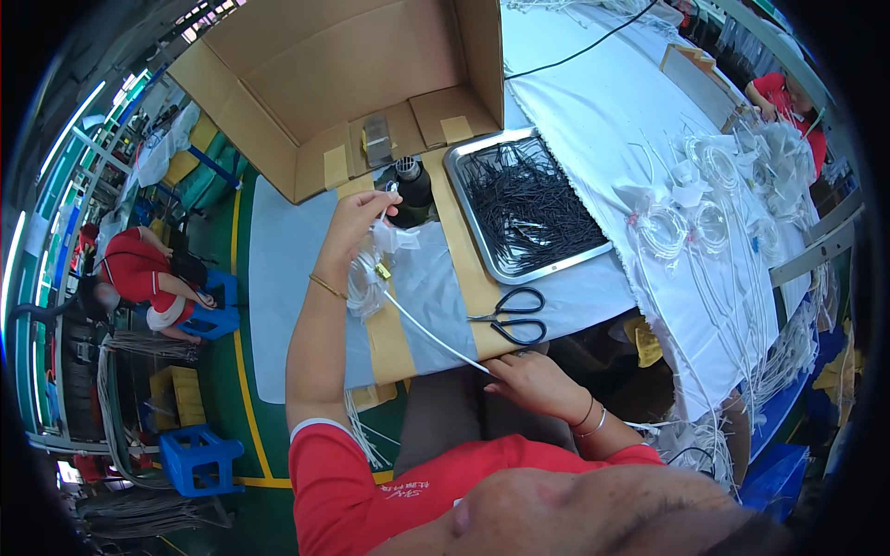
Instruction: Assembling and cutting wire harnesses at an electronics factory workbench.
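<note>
White cable point(428, 332) clamped in both grips; scissors point(513, 315) and steel tray point(464, 153) beside.

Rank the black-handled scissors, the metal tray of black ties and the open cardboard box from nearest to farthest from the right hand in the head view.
From the right hand:
1. Black-handled scissors, on the table just above the hand.
2. Metal tray of black ties, farther up and slightly right.
3. Open cardboard box, at the far top left of the table.
</note>
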Available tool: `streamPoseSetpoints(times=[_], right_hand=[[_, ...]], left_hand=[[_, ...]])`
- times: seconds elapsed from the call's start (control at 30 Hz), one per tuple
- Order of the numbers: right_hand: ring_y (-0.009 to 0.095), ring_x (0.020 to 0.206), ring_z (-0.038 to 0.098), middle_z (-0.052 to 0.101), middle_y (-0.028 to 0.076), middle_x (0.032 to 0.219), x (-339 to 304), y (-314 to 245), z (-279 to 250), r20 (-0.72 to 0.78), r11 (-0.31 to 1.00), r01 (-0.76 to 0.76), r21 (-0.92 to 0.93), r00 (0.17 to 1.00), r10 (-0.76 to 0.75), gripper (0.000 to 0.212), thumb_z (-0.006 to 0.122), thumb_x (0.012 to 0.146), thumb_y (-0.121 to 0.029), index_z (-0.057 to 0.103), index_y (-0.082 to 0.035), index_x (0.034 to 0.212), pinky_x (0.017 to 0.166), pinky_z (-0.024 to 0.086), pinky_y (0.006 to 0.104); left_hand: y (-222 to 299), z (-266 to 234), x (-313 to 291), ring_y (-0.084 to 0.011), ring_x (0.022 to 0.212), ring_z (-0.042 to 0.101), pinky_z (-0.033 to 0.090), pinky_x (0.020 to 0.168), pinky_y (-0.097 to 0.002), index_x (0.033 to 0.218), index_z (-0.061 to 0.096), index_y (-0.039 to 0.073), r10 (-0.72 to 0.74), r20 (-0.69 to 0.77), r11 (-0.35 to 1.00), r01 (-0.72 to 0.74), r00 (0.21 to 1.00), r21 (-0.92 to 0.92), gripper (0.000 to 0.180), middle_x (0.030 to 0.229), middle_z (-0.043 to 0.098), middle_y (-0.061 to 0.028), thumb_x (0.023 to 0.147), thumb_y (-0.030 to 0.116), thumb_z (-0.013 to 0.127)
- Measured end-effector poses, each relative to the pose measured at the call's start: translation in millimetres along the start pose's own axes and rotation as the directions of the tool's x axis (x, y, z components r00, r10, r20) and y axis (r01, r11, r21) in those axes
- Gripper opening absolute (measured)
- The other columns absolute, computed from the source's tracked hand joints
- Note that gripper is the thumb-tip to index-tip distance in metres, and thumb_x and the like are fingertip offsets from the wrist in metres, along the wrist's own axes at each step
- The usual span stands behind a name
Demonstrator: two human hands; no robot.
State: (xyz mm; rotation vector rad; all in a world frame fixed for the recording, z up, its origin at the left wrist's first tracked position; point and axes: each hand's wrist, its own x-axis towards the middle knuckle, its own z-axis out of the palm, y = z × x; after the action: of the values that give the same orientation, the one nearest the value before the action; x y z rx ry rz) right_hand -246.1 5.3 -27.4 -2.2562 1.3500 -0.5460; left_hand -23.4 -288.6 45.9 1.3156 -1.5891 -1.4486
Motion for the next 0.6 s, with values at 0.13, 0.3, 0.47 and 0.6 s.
streamPoseSetpoints(times=[0.13, 0.3, 0.47, 0.6], right_hand=[[0.034, 0.083, 0.065, 0.063, 0.013, 0.093, 0, 2, 1, -0.005, 1.000, 0.010, 0.003, 1.000, -0.010, 0.035, 0.070, 0.086, -0.024, 0.057, -0.004, 0.113, 0.070, 0.051, 0.0435], [0.034, 0.084, 0.065, 0.063, 0.014, 0.094, 1, 3, -1, -0.016, 1.000, 0.006, 0.012, 1.000, -0.006, 0.034, 0.070, 0.086, -0.024, 0.057, -0.004, 0.112, 0.070, 0.051, 0.0440], [0.035, 0.083, 0.064, 0.063, 0.014, 0.093, 3, 3, -2, -0.002, 1.000, -0.003, 0.016, 1.000, 0.003, 0.032, 0.070, 0.087, -0.024, 0.057, -0.004, 0.108, 0.070, 0.050, 0.0443], [0.035, 0.083, 0.064, 0.063, 0.014, 0.091, 3, 2, -4, -0.013, 1.000, 0.001, 0.018, 1.000, -0.001, 0.031, 0.070, 0.087, -0.024, 0.057, -0.004, 0.106, 0.070, 0.050, 0.0442]], left_hand=[[-1, -2, 2, -0.0090, 0.067, 0.058, 0.045, 0.062, -0.0233, 0.098, 0.074, 0.001, -0.006, 0.008, 1.000, 0.005, 1.000, 0.013, 0.028, 0.080, 0.066, -0.0028, 0.091, 0.028, 0.070], [-5, 0, 16, -0.0088, 0.067, 0.058, 0.046, 0.062, -0.0231, 0.097, 0.074, 0.002, 0.007, 0.003, 1.000, -0.007, 1.000, -0.011, 0.027, 0.080, 0.066, -0.0025, 0.091, 0.028, 0.070], [-3, 7, 34, -0.0080, 0.070, 0.057, 0.045, 0.061, -0.0248, 0.095, 0.074, 0.004, 0.036, 0.006, 0.998, -0.035, 0.999, -0.042, 0.022, 0.083, 0.067, -0.0024, 0.089, 0.025, 0.071], [0, 10, 34, -0.0082, 0.070, 0.057, 0.044, 0.062, -0.0252, 0.095, 0.075, 0.004, 0.043, -0.004, 0.999, -0.043, 0.999, -0.026, 0.022, 0.083, 0.067, -0.0023, 0.089, 0.024, 0.071]])
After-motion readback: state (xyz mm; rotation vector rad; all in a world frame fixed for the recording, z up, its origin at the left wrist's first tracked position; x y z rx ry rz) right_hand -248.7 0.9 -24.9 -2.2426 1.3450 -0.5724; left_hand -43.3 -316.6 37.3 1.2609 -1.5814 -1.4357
